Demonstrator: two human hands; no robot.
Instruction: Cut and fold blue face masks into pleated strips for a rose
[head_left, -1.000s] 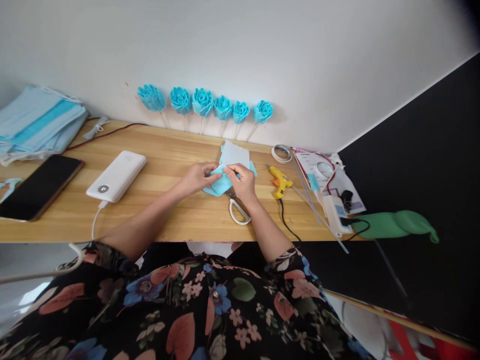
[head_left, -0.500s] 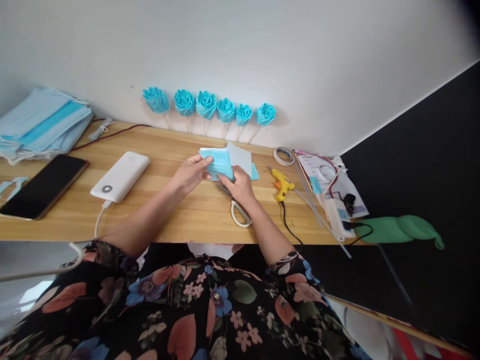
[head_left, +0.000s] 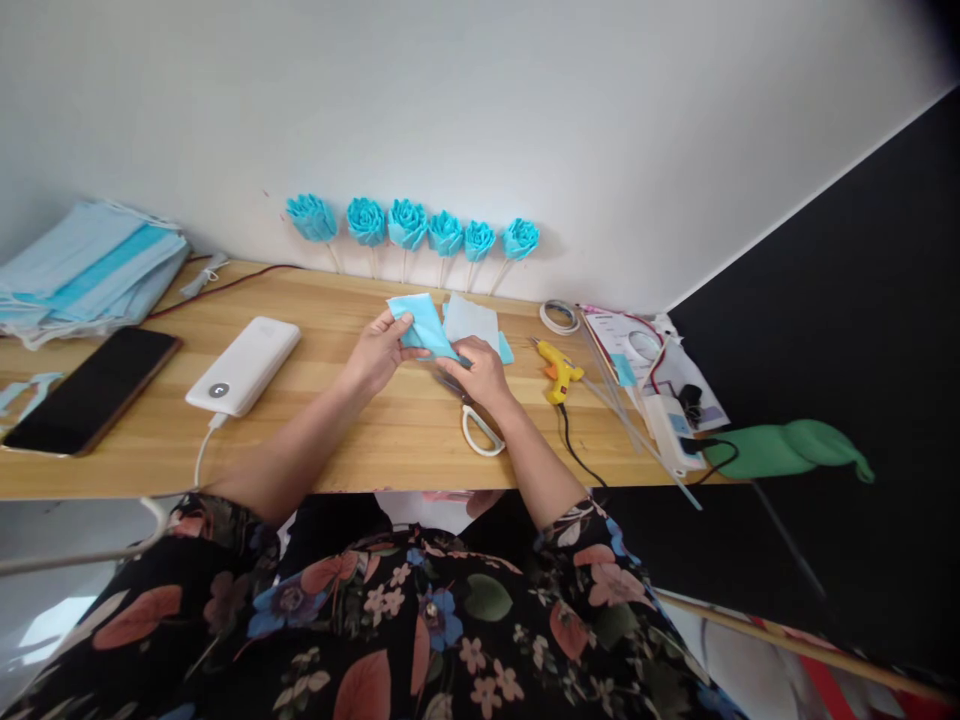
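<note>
A light blue piece of mask fabric [head_left: 421, 325] is held just above the table between my two hands. My left hand [head_left: 381, 350] pinches its left side, thumb on top. At its lower right corner, my right hand [head_left: 480, 370] grips the fabric between thumb and fingers. White and blue cut sheets [head_left: 472, 318] lie behind my right hand. Scissors [head_left: 480, 430] with white handles rest under and beside that hand, their blades partly hidden. Several blue fabric roses [head_left: 407, 224] on thin sticks lean on the wall behind.
Left on the wooden table [head_left: 375, 455] are a stack of face masks [head_left: 90, 265], a phone [head_left: 94, 390] and a white power bank [head_left: 244, 367]. On the right lie a yellow glue gun [head_left: 557, 368], a tape roll [head_left: 559, 317], glue sticks [head_left: 637, 430] and a power strip [head_left: 671, 435].
The fabric has tilted, its right side dropping lower toward my right hand. My hands stay close to the same place. The whole view has shifted slightly.
</note>
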